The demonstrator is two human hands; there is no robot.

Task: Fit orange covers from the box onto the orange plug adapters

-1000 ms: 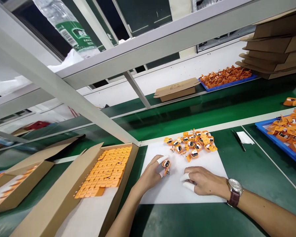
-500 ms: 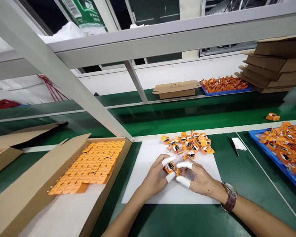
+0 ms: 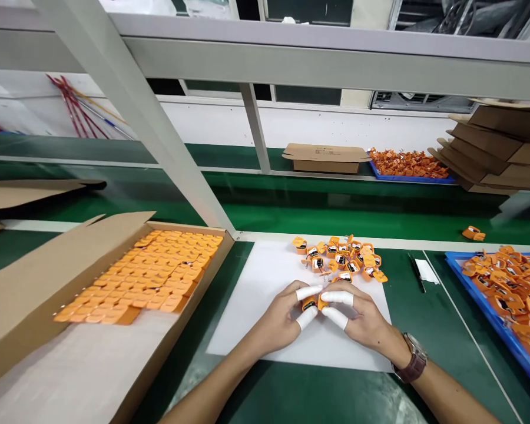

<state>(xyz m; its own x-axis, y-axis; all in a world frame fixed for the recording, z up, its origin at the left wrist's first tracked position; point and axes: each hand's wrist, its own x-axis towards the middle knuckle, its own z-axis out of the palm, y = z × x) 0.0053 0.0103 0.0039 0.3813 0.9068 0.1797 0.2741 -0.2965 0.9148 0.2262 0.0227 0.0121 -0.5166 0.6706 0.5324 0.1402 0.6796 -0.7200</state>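
Note:
My left hand (image 3: 287,315) grips a small orange plastic housing (image 3: 308,303) with dark and white parts inside, between thumb and fingers. An orange cover (image 3: 322,302) is pinched in my right hand (image 3: 355,309), close beside the housing; whether the two pieces touch I cannot tell. White finger cots cover the thumb and a finger of each hand. Both hands are over a white sheet (image 3: 265,347). Beyond them lies a loose pile of similar orange housings (image 3: 340,259), open, with wires and covers hanging off.
A cardboard box (image 3: 132,377) at left holds rows of closed orange units (image 3: 159,265). At right are a blue tray (image 3: 481,306) of orange parts, a black pen-like tool (image 3: 416,274) and a white slip (image 3: 427,271). A slanted metal post (image 3: 159,129) rises behind the box.
My right hand has turned the orange cover and brought it nearer the housing in my left hand. The camera view has shifted, so the shelf and box appear moved.

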